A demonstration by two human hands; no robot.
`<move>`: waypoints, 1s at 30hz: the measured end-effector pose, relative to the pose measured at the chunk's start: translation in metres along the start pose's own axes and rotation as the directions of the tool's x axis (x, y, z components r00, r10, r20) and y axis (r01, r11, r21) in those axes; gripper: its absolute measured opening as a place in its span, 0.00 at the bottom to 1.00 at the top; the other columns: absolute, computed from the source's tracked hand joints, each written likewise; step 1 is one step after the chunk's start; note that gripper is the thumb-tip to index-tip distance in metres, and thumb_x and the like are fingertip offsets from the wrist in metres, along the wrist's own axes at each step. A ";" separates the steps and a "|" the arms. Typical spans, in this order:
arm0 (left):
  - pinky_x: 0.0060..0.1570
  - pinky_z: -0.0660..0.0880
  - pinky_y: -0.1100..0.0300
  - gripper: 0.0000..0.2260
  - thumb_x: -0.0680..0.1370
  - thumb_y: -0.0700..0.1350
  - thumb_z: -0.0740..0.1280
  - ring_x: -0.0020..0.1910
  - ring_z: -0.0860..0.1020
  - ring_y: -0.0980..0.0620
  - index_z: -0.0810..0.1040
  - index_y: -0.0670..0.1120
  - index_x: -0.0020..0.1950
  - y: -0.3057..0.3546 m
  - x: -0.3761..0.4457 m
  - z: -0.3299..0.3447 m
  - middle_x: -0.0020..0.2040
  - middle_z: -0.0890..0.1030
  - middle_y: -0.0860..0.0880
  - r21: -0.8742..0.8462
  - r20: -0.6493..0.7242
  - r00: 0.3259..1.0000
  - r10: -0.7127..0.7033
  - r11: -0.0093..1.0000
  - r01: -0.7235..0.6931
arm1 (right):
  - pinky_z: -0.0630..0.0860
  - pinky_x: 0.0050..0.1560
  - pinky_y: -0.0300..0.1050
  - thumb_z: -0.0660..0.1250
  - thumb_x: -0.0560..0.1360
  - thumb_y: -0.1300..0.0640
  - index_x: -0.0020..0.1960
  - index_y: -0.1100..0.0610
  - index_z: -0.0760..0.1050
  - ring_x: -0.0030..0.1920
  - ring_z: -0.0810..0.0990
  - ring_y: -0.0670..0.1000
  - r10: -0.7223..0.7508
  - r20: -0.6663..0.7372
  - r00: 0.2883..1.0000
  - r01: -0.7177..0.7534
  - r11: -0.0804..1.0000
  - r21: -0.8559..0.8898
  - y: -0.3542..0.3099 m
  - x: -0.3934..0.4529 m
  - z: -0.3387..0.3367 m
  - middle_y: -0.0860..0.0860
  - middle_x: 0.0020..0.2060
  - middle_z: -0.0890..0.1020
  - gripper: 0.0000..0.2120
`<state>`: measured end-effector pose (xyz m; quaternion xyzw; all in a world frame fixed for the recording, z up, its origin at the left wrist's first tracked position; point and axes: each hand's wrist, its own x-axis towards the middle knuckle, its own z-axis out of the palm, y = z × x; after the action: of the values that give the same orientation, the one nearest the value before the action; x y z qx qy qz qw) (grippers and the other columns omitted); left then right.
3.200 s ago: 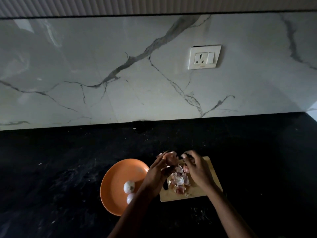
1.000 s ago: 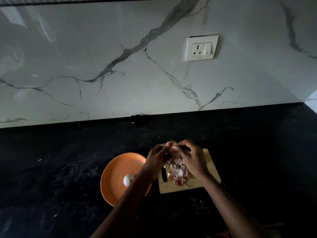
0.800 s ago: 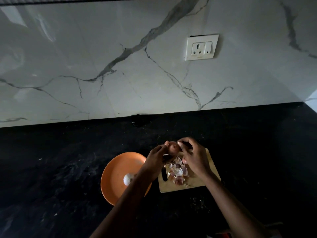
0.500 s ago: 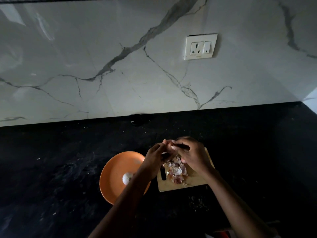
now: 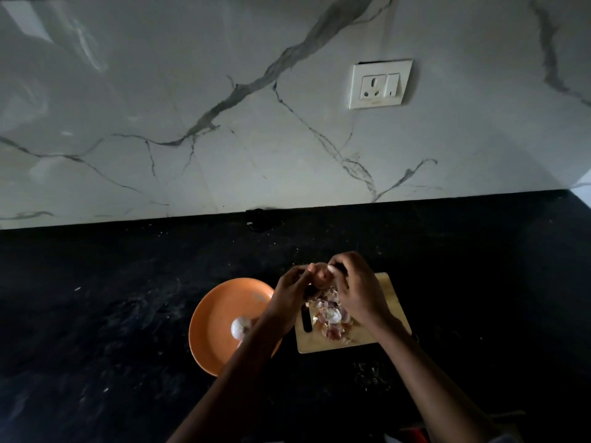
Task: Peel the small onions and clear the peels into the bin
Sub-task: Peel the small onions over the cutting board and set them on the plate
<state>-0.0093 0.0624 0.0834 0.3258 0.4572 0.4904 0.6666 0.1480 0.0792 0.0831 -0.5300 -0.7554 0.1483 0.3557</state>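
Wall panel (image 5: 224, 107): glossy white marble-look slab, grey veins, reflective. Desk (image 5: 96, 314): black speckled stone, dull sheen. Cutting board (image 5: 391, 302): pale wood, matt. Plate (image 5: 217, 314): orange, smooth, looks plastic. Socket plate (image 5: 380, 83): white smooth plastic. Onion peels (image 5: 331, 314): thin, papery, pink-white. Peeled onion (image 5: 240, 327): smooth, pale, slightly shiny.

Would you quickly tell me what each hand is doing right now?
Left hand: fingers curled round the small onion, holding it above the cutting board.
Right hand: fingers curled, pinching at the same onion's top.
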 end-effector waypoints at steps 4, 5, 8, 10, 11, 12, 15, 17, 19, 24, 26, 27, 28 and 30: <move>0.49 0.80 0.56 0.12 0.82 0.47 0.62 0.53 0.81 0.43 0.79 0.40 0.56 -0.001 0.001 -0.002 0.54 0.82 0.38 -0.024 -0.032 0.999 -0.030 0.999 0.029 | 0.70 0.46 0.24 0.66 0.81 0.58 0.56 0.56 0.78 0.49 0.79 0.44 0.129 -0.061 0.990 -0.124 0.989 0.076 0.002 0.002 -0.006 0.48 0.49 0.81 0.05; 0.48 0.80 0.57 0.12 0.83 0.47 0.62 0.52 0.81 0.44 0.79 0.40 0.56 0.000 0.001 -0.002 0.54 0.81 0.38 -0.028 -0.034 0.999 -0.038 0.999 0.037 | 0.70 0.48 0.23 0.66 0.81 0.57 0.57 0.56 0.78 0.50 0.80 0.43 0.131 -0.062 0.989 -0.124 0.987 0.101 0.003 0.002 -0.008 0.48 0.51 0.82 0.07; 0.50 0.80 0.56 0.13 0.84 0.47 0.60 0.51 0.82 0.45 0.79 0.39 0.56 0.001 0.000 -0.004 0.52 0.82 0.39 -0.025 -0.017 0.999 -0.046 0.999 0.045 | 0.74 0.51 0.28 0.70 0.79 0.55 0.61 0.54 0.80 0.53 0.80 0.42 0.044 0.052 0.998 -0.053 0.983 0.175 0.002 0.001 -0.012 0.46 0.54 0.82 0.11; 0.55 0.81 0.52 0.14 0.84 0.47 0.59 0.52 0.80 0.43 0.77 0.37 0.56 0.001 0.001 -0.005 0.51 0.80 0.38 -0.019 0.001 0.999 -0.046 0.999 0.046 | 0.75 0.50 0.29 0.73 0.76 0.57 0.60 0.52 0.81 0.53 0.79 0.41 -0.033 0.116 0.993 0.012 0.985 0.175 0.001 0.001 -0.013 0.46 0.53 0.80 0.13; 0.56 0.80 0.51 0.14 0.84 0.47 0.59 0.52 0.80 0.43 0.77 0.36 0.56 0.001 0.001 -0.005 0.51 0.79 0.38 -0.016 0.002 0.999 -0.050 0.999 0.050 | 0.75 0.50 0.28 0.74 0.75 0.57 0.59 0.53 0.81 0.52 0.79 0.42 -0.054 0.121 0.991 0.034 0.986 0.160 0.001 0.001 -0.013 0.46 0.52 0.80 0.13; 0.56 0.80 0.51 0.14 0.84 0.47 0.60 0.51 0.81 0.44 0.78 0.37 0.56 0.001 0.002 -0.005 0.50 0.80 0.38 -0.013 0.001 0.999 -0.052 0.999 0.052 | 0.74 0.49 0.28 0.75 0.75 0.57 0.58 0.54 0.82 0.51 0.79 0.43 -0.067 0.119 0.991 0.049 0.988 0.144 0.001 0.002 -0.012 0.46 0.51 0.79 0.13; 0.49 0.81 0.56 0.12 0.84 0.46 0.60 0.47 0.82 0.48 0.80 0.40 0.55 0.003 0.002 -0.006 0.49 0.81 0.40 0.010 0.002 0.999 -0.037 0.999 0.037 | 0.74 0.47 0.27 0.76 0.74 0.58 0.54 0.56 0.83 0.48 0.80 0.43 -0.092 0.115 0.989 0.078 0.990 0.120 0.004 0.003 -0.011 0.47 0.49 0.80 0.10; 0.46 0.80 0.58 0.12 0.84 0.45 0.59 0.45 0.83 0.49 0.80 0.40 0.57 0.004 0.002 -0.007 0.49 0.81 0.40 0.037 0.012 1.000 -0.024 0.999 0.023 | 0.75 0.45 0.27 0.76 0.73 0.58 0.53 0.56 0.85 0.46 0.80 0.43 -0.092 0.103 0.990 0.080 0.990 0.117 0.004 0.003 -0.011 0.48 0.48 0.81 0.09; 0.45 0.80 0.59 0.13 0.84 0.45 0.59 0.44 0.83 0.49 0.79 0.40 0.59 0.004 0.001 -0.008 0.50 0.81 0.40 0.052 0.023 1.000 -0.013 0.999 0.012 | 0.74 0.43 0.28 0.76 0.73 0.59 0.52 0.57 0.85 0.44 0.81 0.42 -0.102 0.097 0.990 0.090 0.989 0.120 0.003 0.004 -0.012 0.47 0.46 0.81 0.08; 0.47 0.78 0.57 0.14 0.85 0.45 0.58 0.47 0.82 0.49 0.79 0.40 0.60 0.007 0.001 -0.010 0.53 0.81 0.39 0.071 0.038 0.999 -0.020 0.997 0.017 | 0.77 0.39 0.31 0.76 0.73 0.61 0.50 0.57 0.85 0.40 0.80 0.43 -0.107 0.098 0.989 0.098 0.991 0.096 0.001 0.004 -0.012 0.48 0.43 0.82 0.07; 0.47 0.79 0.57 0.16 0.84 0.46 0.58 0.48 0.82 0.47 0.77 0.36 0.64 0.007 0.002 -0.013 0.55 0.81 0.38 0.076 0.038 0.999 -0.034 0.997 0.031 | 0.77 0.39 0.32 0.76 0.73 0.60 0.49 0.57 0.85 0.40 0.80 0.42 -0.095 0.105 0.990 0.086 0.992 0.088 0.000 0.004 -0.011 0.48 0.43 0.82 0.06; 0.46 0.80 0.57 0.17 0.85 0.46 0.58 0.48 0.82 0.47 0.75 0.35 0.65 0.007 0.002 -0.013 0.55 0.81 0.38 0.078 0.038 0.998 -0.041 0.996 0.038 | 0.77 0.40 0.31 0.76 0.73 0.61 0.49 0.57 0.85 0.40 0.80 0.42 -0.090 0.108 0.990 0.080 0.993 0.088 0.000 0.004 -0.010 0.48 0.43 0.82 0.05; 0.46 0.80 0.58 0.17 0.85 0.45 0.58 0.48 0.82 0.48 0.75 0.35 0.65 0.007 0.002 -0.013 0.54 0.81 0.39 0.081 0.037 0.998 -0.044 0.996 0.041 | 0.76 0.40 0.29 0.76 0.73 0.61 0.48 0.57 0.84 0.40 0.80 0.42 -0.081 0.108 0.991 0.072 0.994 0.087 -0.001 0.004 -0.009 0.48 0.43 0.82 0.05; 0.44 0.80 0.60 0.15 0.85 0.45 0.57 0.45 0.83 0.51 0.77 0.37 0.63 0.007 0.001 -0.012 0.51 0.83 0.42 0.083 0.038 0.998 -0.042 0.996 0.039 | 0.75 0.41 0.27 0.76 0.72 0.61 0.48 0.57 0.84 0.41 0.80 0.42 -0.053 0.088 0.995 0.048 0.997 0.066 -0.003 0.002 -0.008 0.48 0.43 0.82 0.05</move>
<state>-0.0231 0.0653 0.0847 0.3531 0.4702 0.4509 0.6715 0.1510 0.0788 0.0914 -0.4919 -0.7787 0.1869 0.3417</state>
